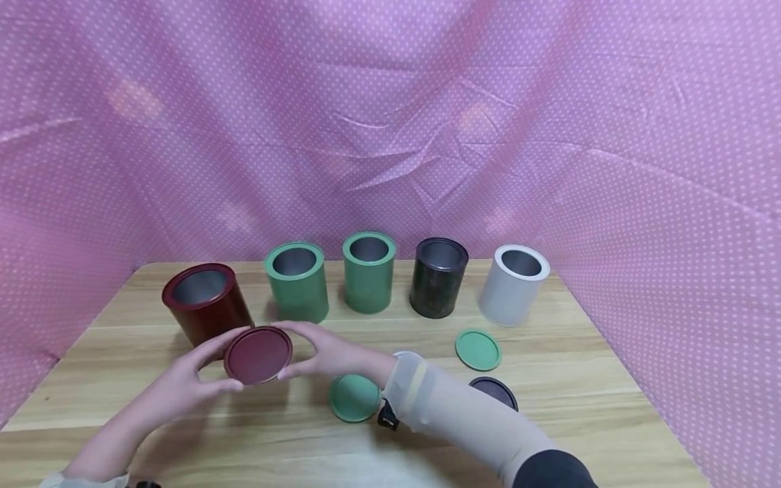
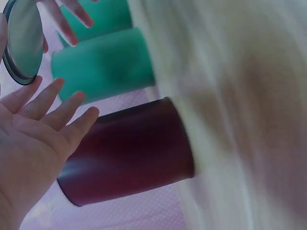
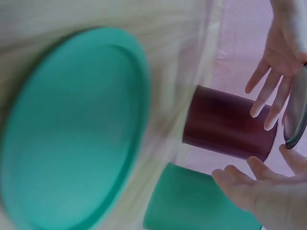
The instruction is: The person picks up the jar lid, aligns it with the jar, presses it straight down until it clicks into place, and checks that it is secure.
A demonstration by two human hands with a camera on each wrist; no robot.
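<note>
Both hands hold a dark red lid [image 1: 259,355] by its rim, tilted in the air in front of the dark red can [image 1: 210,305]. My left hand [image 1: 189,383] has its index finger at the lid's upper left and its thumb at the lower left. On the lid's other side, my right hand [image 1: 323,349] has its index finger at the top and its thumb at the lower right. From the left wrist, the lid [image 2: 25,40] appears edge-on between the hands, and the other fingers are spread. The red can's opening faces up, uncovered.
Behind stand two green cans [image 1: 299,291], a black can [image 1: 436,281] and a white can [image 1: 512,288], all uncovered. A green lid [image 1: 355,398] lies near the right forearm, another green lid [image 1: 478,350] farther right. The forearm partly covers a black lid [image 1: 495,390]. Pink cloth [image 1: 390,135] surrounds the table.
</note>
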